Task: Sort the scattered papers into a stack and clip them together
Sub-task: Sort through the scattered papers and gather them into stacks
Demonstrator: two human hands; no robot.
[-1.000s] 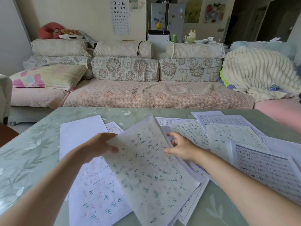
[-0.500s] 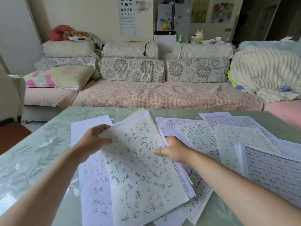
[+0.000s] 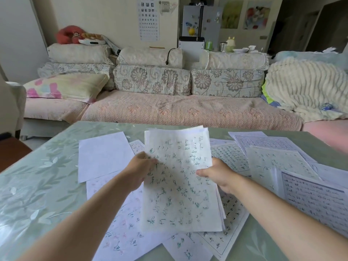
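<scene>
Here, the left hand (image 3: 140, 169) and right hand (image 3: 218, 174) both grip the side edges of a small stack of papers (image 3: 180, 183). It hangs tilted above the loose sheets (image 3: 278, 161) scattered across the worktop (image 3: 41, 176).

Two bare forearms come into view from the lower corners, each ending in a bare hand. The left hand (image 3: 140, 171) and the right hand (image 3: 219, 173) wear nothing: no glove, ring, watch or bracelet shows on either (the wrists are plainly uncovered too). No sleeve reaches as far as the forearms that can be seen. The fingers are mostly hidden, so nails cannot be made out. The rest of the person is out of view.
</scene>
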